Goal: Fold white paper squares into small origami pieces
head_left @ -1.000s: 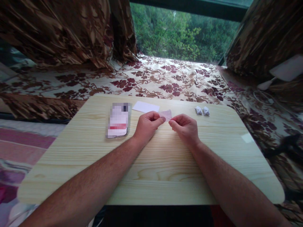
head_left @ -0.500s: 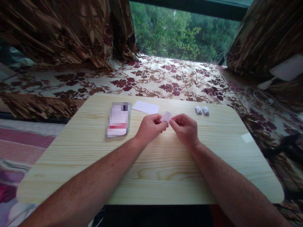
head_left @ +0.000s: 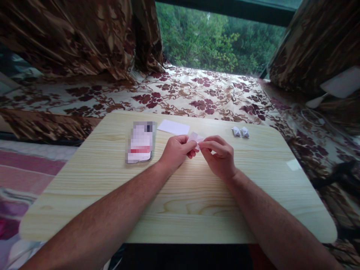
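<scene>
A small folded white paper [head_left: 194, 137] is held above the middle of the table. My left hand [head_left: 177, 150] is closed on its left side, the thumb lying over the front. My right hand [head_left: 220, 154] pinches the paper's right edge between thumb and index finger. Part of the paper is hidden behind the fingers. Just behind my left hand lies a flat stack of white paper [head_left: 173, 127]. Two small folded paper shapes [head_left: 241, 132] sit side by side beyond my right hand.
A blurred-out phone [head_left: 140, 142] lies on the wooden table [head_left: 180, 213] to the left. A pale patch [head_left: 293, 165] shows near the right edge. Beyond the table are a floral cloth [head_left: 205, 92], curtains and a window. A white lamp-like object [head_left: 341, 82] stands at right.
The folded paper has shifted slightly left and turned in my hands. The fingers of my right hand have lifted and straightened somewhat, still pinching its edge. The things on the table stay put.
</scene>
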`<state>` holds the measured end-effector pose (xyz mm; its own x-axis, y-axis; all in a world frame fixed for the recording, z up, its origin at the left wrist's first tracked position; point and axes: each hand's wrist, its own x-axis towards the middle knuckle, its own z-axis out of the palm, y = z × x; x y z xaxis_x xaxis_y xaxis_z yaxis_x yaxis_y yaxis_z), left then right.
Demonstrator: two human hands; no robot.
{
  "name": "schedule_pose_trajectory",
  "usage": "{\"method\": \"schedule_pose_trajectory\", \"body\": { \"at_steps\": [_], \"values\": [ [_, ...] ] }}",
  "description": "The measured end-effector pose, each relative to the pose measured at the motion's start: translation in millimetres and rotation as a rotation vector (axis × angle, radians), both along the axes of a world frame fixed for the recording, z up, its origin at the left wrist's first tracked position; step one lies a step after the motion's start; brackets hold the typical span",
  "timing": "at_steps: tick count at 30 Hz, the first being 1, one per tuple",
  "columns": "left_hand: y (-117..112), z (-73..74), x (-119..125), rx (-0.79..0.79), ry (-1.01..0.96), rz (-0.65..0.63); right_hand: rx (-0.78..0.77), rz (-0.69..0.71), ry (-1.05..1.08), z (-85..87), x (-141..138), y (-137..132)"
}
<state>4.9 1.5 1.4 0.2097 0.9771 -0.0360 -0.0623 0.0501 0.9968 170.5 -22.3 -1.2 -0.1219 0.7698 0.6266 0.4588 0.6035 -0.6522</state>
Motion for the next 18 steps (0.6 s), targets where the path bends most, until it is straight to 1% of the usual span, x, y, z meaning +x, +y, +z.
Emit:
{"method": "schedule_pose_trajectory", "body": {
  "at_steps": [13, 16, 18],
  "values": [
    [1.7, -3.4, -0.3, -0.042, -0.092, 0.002, 0.103, 0.051, -0.109, -2.1, 4.3, 3.3],
    [2.0, -2.2, -0.4, -0.066, -0.124, -0.011, 0.114, 0.062, -0.082, -2.8, 3.6, 3.9],
    [2.2, -1.9, -0.4, -0.07, -0.129, -0.011, 0.086, 0.078, -0.029, -2.7, 1.9, 3.2]
  ]
}}
